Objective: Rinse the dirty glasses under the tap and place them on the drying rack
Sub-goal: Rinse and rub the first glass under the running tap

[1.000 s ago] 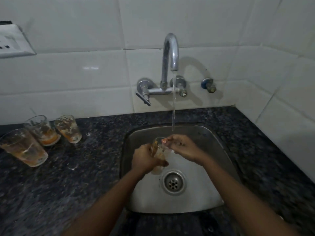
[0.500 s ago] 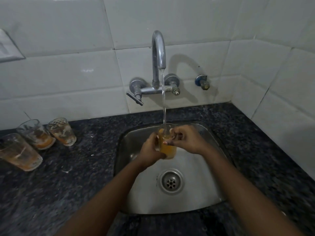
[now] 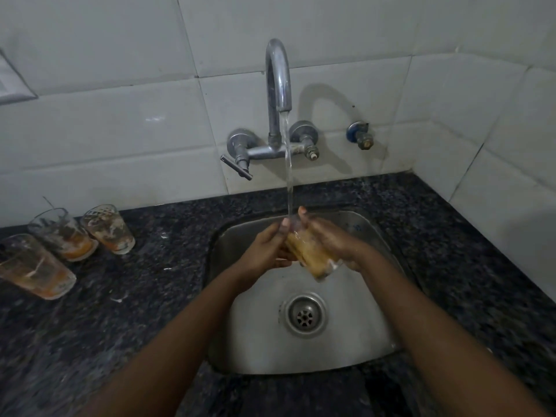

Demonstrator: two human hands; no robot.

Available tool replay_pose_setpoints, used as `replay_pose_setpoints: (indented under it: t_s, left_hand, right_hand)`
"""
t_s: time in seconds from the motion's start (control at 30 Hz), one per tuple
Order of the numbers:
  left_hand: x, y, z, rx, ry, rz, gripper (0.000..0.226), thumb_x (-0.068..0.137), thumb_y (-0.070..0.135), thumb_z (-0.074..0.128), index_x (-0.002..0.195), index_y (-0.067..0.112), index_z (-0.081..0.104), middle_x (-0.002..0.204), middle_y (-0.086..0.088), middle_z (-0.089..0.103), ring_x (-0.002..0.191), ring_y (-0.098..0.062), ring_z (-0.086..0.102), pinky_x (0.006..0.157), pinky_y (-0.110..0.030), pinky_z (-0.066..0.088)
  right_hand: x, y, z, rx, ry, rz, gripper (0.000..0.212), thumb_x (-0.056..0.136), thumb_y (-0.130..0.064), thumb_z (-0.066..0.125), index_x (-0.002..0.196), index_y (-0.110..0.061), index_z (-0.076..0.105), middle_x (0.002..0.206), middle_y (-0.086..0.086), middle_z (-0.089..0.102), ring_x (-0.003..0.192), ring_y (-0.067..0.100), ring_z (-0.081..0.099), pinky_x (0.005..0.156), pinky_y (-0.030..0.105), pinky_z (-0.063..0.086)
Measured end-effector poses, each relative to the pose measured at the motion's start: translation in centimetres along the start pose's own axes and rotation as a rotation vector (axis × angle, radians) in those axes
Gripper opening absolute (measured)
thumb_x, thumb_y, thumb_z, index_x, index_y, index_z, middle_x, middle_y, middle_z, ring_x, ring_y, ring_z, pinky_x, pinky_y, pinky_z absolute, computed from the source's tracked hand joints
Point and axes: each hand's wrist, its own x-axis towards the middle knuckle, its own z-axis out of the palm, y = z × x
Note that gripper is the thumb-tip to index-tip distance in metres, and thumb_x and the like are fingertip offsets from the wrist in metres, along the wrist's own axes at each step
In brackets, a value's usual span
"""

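A glass (image 3: 313,257) holding orange-tinted water is tilted over the steel sink (image 3: 346,350), its rim toward the running stream from the tap (image 3: 278,76). My left hand (image 3: 266,251) grips it from the left, fingers at the rim. From the right, my right hand (image 3: 334,239) wraps its side and hides part of the rim. Three dirty glasses with orange residue stand on the dark counter at the left: one (image 3: 36,266) nearest, one (image 3: 63,234) behind it, one (image 3: 108,230) beside that.
White tiled walls close the back and right side. A tap lever (image 3: 236,167) sticks out left of the spout and a small valve (image 3: 359,135) sits on the wall to its right. Speckled dark counter (image 3: 120,326) surrounds the sink. No drying rack is in view.
The glass has filled with orange-tinted water and now tilts to the right in both hands. It sits under the stream as before.
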Motion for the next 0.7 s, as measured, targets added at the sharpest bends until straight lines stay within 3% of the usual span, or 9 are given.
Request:
replay_pose_setpoints:
  t_s: [0.1,0.17,0.27,0.33,0.4,0.47,0.57,0.63,0.7]
  left_hand:
    - [1.3,-0.1,0.4,0.198,0.188,0.135,0.031,0.097,0.038,0.039,0.080,0.028,0.062,0.089,0.004,0.058,0.085,-0.009,0.057,0.075,-0.023,0.046]
    - [2.4,0.9,0.6,0.203,0.237,0.161,0.037,0.096,0.036,0.043,0.069,0.018,0.060,0.076,0.000,0.057,0.072,-0.012,0.056,0.065,-0.024,0.045]
    - [4.0,3.0,0.7,0.364,0.235,0.141,0.048,0.094,0.040,0.047,0.056,0.011,0.052,0.055,-0.005,0.052,0.050,-0.014,0.048,0.050,-0.019,0.041]
    - [4.7,4.0,0.7,0.465,0.210,0.107,0.051,0.096,0.037,0.043,0.055,0.008,0.052,0.055,-0.006,0.050,0.052,-0.016,0.047,0.058,-0.025,0.042]
    - [5.1,4.5,0.7,0.532,0.231,0.106,0.052,0.098,0.035,0.040,0.067,-0.002,0.060,0.065,-0.013,0.056,0.061,-0.024,0.052,0.069,-0.034,0.044]
    - [5.3,4.6,0.8,0.530,0.255,0.086,0.050,0.097,0.036,0.042,0.072,-0.002,0.062,0.067,-0.016,0.060,0.065,-0.027,0.056,0.074,-0.038,0.050]
    - [5.3,4.4,0.8,0.624,0.277,0.046,0.048,0.095,0.042,0.044,0.067,0.006,0.061,0.056,-0.004,0.051,0.059,-0.021,0.052,0.063,-0.031,0.045]
    - [5.3,4.2,0.6,0.631,0.353,0.016,0.049,0.094,0.045,0.045,0.073,0.006,0.066,0.055,-0.001,0.050,0.057,-0.018,0.051,0.052,-0.025,0.039]
    - [5.2,4.1,0.4,0.469,0.378,-0.005,0.050,0.093,0.048,0.045,0.062,0.011,0.059,0.053,-0.001,0.049,0.051,-0.015,0.047,0.052,-0.024,0.037]
  right_hand:
    - [0.4,0.2,0.5,-0.004,0.067,0.070,0.064,0.090,-0.066,0.026,0.118,-0.019,0.059,0.110,0.012,0.064,0.094,0.028,0.063,0.083,0.041,0.051]
    - [0.9,0.0,1.1,-0.058,0.177,0.044,0.067,0.091,-0.066,0.020,0.120,-0.018,0.058,0.108,0.008,0.061,0.100,0.027,0.059,0.081,0.036,0.049]
    - [1.4,0.1,2.2,-0.114,0.365,-0.062,0.054,0.097,-0.054,0.020,0.110,-0.018,0.059,0.110,0.012,0.063,0.103,0.027,0.060,0.087,0.036,0.047]
    - [1.0,0.5,2.8,-0.255,0.419,-0.137,0.044,0.099,-0.045,0.023,0.118,-0.016,0.051,0.111,0.014,0.063,0.103,0.031,0.060,0.085,0.035,0.046]
    - [0.5,1.3,3.2,-0.285,0.357,-0.228,0.039,0.098,-0.040,0.036,0.127,-0.015,0.042,0.107,0.011,0.064,0.097,0.030,0.062,0.074,0.031,0.046]
    - [-0.1,1.5,3.7,-0.333,0.286,-0.288,0.067,0.085,-0.037,0.062,0.138,-0.013,0.029,0.114,0.008,0.061,0.101,0.027,0.062,0.074,0.030,0.048]
    - [0.4,1.7,4.1,-0.552,0.275,-0.339,0.105,0.062,-0.035,0.084,0.143,-0.013,0.020,0.130,0.005,0.050,0.112,0.022,0.056,0.086,0.030,0.050]
    - [0.5,1.7,3.8,-0.331,0.164,-0.237,0.099,0.063,-0.022,0.085,0.141,-0.016,0.023,0.120,0.003,0.056,0.104,0.021,0.060,0.084,0.035,0.053]
    - [0.3,2.1,2.8,0.219,-0.065,-0.065,0.079,0.067,-0.007,0.079,0.134,-0.009,0.036,0.108,0.011,0.063,0.089,0.028,0.065,0.075,0.041,0.054]
